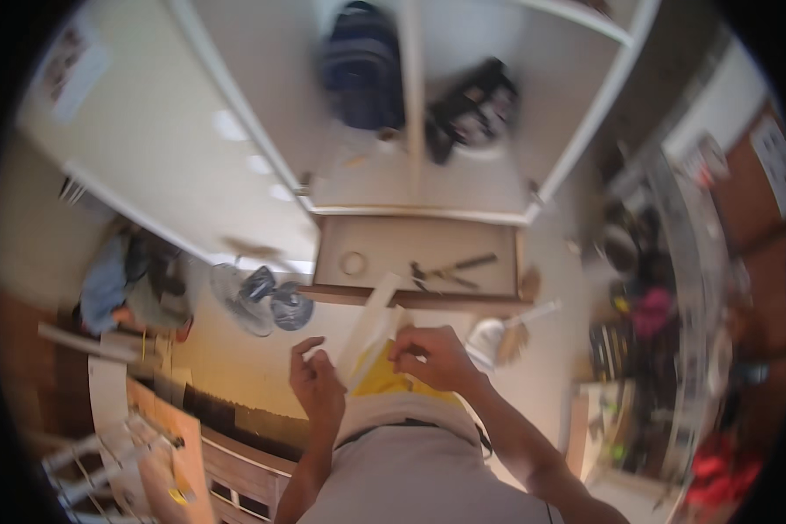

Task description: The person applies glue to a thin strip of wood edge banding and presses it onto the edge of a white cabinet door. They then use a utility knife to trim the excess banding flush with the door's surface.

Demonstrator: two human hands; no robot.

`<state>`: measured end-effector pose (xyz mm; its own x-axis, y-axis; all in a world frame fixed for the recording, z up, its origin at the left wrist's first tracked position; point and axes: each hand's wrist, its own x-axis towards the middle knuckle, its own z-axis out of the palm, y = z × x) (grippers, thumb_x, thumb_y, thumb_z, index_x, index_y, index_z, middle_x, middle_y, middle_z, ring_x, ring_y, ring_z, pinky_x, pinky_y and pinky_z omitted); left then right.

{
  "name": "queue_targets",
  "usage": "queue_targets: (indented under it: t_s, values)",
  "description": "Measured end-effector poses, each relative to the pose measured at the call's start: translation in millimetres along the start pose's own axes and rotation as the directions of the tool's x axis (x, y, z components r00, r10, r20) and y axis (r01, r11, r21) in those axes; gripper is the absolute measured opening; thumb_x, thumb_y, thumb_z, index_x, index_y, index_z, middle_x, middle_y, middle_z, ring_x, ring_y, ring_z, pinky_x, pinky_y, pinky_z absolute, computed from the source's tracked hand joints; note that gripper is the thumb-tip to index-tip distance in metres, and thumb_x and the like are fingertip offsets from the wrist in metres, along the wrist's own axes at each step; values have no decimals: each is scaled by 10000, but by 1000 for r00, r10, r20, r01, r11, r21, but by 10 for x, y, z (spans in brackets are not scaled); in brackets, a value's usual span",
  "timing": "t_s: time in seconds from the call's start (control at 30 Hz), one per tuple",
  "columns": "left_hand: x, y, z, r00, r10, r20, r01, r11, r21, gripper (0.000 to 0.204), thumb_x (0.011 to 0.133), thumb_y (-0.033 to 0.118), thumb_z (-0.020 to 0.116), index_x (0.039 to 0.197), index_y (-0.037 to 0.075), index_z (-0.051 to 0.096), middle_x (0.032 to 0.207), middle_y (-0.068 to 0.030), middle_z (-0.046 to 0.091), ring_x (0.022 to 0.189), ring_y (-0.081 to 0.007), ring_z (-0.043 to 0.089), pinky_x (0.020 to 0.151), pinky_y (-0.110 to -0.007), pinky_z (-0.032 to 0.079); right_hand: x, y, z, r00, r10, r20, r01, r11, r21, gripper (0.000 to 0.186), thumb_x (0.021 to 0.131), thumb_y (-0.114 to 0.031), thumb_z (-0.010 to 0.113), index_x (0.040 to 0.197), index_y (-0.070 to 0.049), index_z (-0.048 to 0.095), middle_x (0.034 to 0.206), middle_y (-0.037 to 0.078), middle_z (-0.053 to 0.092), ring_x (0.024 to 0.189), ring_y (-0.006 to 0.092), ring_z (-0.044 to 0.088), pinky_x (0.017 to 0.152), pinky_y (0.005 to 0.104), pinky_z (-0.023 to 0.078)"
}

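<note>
My left hand point(317, 382) is raised in front of my waist, its fingers half curled and apart with nothing seen between them. A long pale strip point(368, 327) slants beside it, its far end reaching the drawer's front. To the right, my right hand point(438, 356) is closed in a pinch at the edge of a yellow piece point(377, 374); what the fingertips hold is too blurred to tell. Beyond both hands an open drawer point(393, 237) contains a ring point(352, 263) like a tape roll and dark long-handled tools point(454, 272).
Above the drawer, an open cabinet point(415, 166) holds a dark blue backpack point(364, 70) and a black patterned bag point(476, 109). Plastic-wrapped items point(266, 301) lie on the floor at left. A brush point(513, 343) lies right of the drawer. A cluttered rack point(672, 297) lines the right side.
</note>
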<state>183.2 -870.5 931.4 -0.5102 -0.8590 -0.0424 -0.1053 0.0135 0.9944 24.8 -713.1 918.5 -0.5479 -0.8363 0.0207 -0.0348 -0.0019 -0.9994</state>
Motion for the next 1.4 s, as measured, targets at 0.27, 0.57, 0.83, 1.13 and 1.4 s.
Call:
queue_targets:
  t_s: [0.27, 0.57, 0.83, 1.13, 1.4]
  values:
    - [-125, -543, 538, 878, 234, 417, -355, 903, 242, 192, 1092, 191, 643, 1112, 3, 672, 743, -80, 692, 609, -102, 621, 541, -273, 460, -672, 251, -39, 973, 157, -170, -22, 795, 606, 282, 1114, -144, 565, 1354, 0, 603, 1272, 92, 693, 1204, 189, 656, 1031, 353, 548]
    - [235, -514, 1017, 800, 121, 587, -291, 935, 204, 163, 1044, 113, 695, 1081, -43, 722, 843, -118, 756, 740, -173, 745, 722, -307, 585, -697, 348, -341, 808, 333, -486, 190, 633, 750, 334, 1172, -237, 500, 1395, -15, 613, 1037, 15, 628, 1014, 128, 646, 951, 341, 588]
    - [682, -411, 1247, 788, 131, 601, -392, 860, 326, 202, 888, 82, 853, 815, 11, 678, 657, 46, 511, 596, -65, 391, 577, -252, 305, -423, 538, -645, 702, 400, -589, 79, 778, 623, 316, 1146, -180, 546, 1375, 0, 666, 965, 39, 625, 906, 128, 640, 829, 345, 624]
    - [1802, -454, 1364, 790, -57, 610, -124, 960, 250, 427, 936, 121, 842, 739, 55, 469, 639, 39, 421, 627, -54, 357, 570, -254, 311, 586, 571, -483, 727, 205, -655, -176, 978, 111, 304, 1096, -44, 581, 1380, -25, 688, 988, 58, 632, 801, 127, 641, 718, 287, 541]
    - [2803, -359, 1637, 643, -77, 762, 132, 991, -11, 330, 1147, 310, 564, 1064, 2, 648, 851, -10, 618, 817, -104, 601, 767, -284, 501, 1293, 339, -555, 873, 158, -462, -308, 912, -270, 281, 1058, -106, 669, 1325, -35, 721, 850, 108, 586, 707, 221, 572, 666, 361, 482]
